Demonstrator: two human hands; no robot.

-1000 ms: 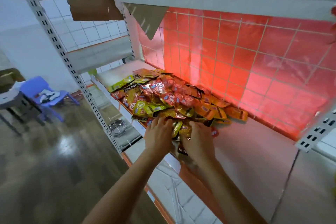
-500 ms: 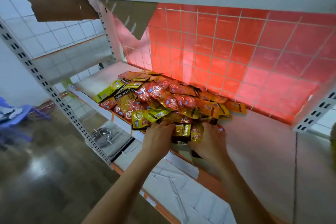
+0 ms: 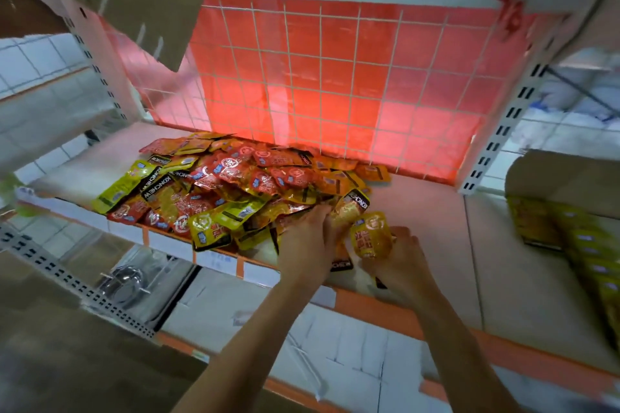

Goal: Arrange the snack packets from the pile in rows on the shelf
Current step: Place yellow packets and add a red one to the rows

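A yellow packet (image 3: pixel 371 234) is pinched upright in the fingers (image 3: pixel 391 240) of the right hand (image 3: pixel 399 258), just right of the pile (image 3: pixel 235 184), near the front edge of the shelf (image 3: pixel 436 221). The left hand (image 3: pixel 310 238) is laid on the pile's right edge, and whether its fingers are closed on anything cannot be told. The step would best be done by setting the packet flat on the bare shelf to the right, squared to the front edge, so a row can be started. The heaped red and yellow packets overlap too much to be counted; dozens are judged. One cardboard box (image 3: pixel 557 198) is seen farther right.
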